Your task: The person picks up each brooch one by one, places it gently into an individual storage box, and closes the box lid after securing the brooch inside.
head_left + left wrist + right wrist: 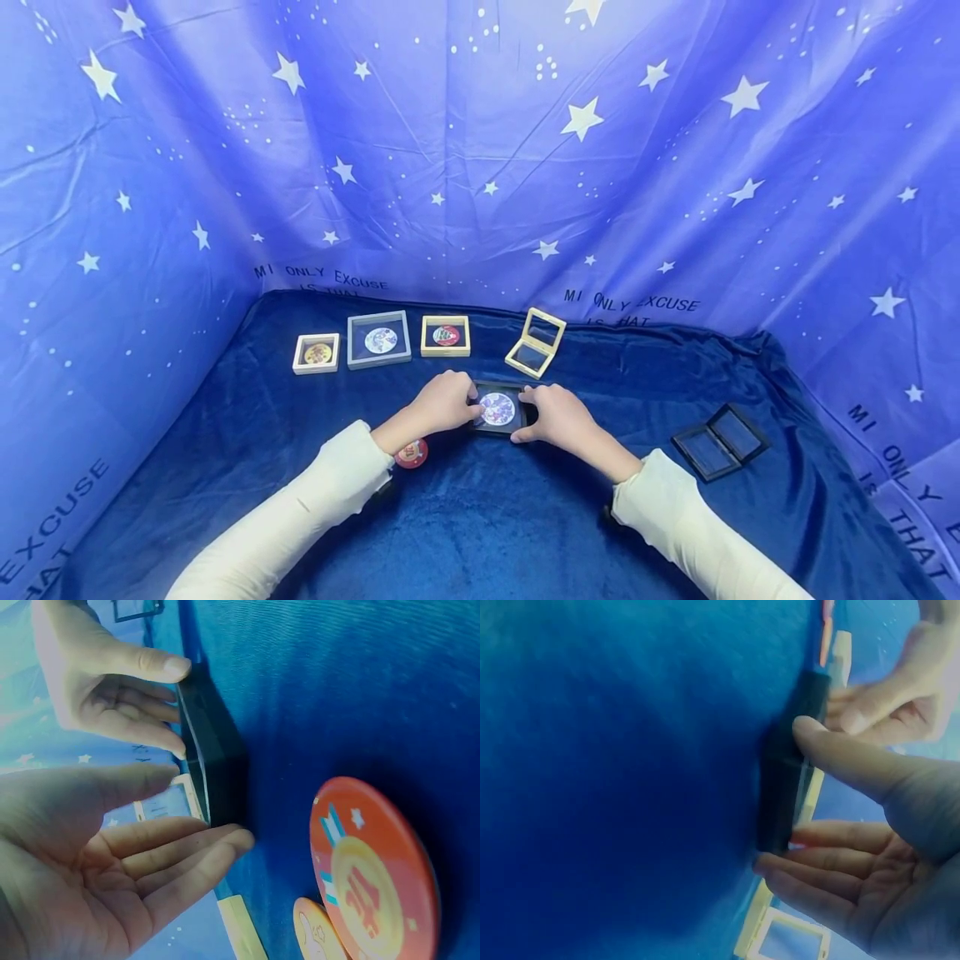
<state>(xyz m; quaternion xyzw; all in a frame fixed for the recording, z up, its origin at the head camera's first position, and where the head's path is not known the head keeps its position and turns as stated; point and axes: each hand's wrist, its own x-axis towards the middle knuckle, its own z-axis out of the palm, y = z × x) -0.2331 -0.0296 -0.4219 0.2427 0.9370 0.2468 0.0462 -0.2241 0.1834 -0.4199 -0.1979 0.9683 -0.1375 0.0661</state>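
Note:
Both hands are at a black display case (493,431) lying on the blue cloth, with a round purple-and-white badge (497,409) inside its frame. My left hand (444,402) holds the case's left end, its thumb over the front by the badge. At the opposite end, my right hand (558,417) grips the case between thumb and fingers. In the right wrist view, the right thumb (810,727) lies along the case's near edge. A red round badge (412,452) lies beside the left wrist; the left wrist view shows its medal design.
Behind stand a small pale case (295,365), a grey case (352,354) and a cream case (425,346), each showing a badge. An opened cream case (550,364) is right of them. Another opened black case (708,473) lies far right. Starry blue curtains surround the table.

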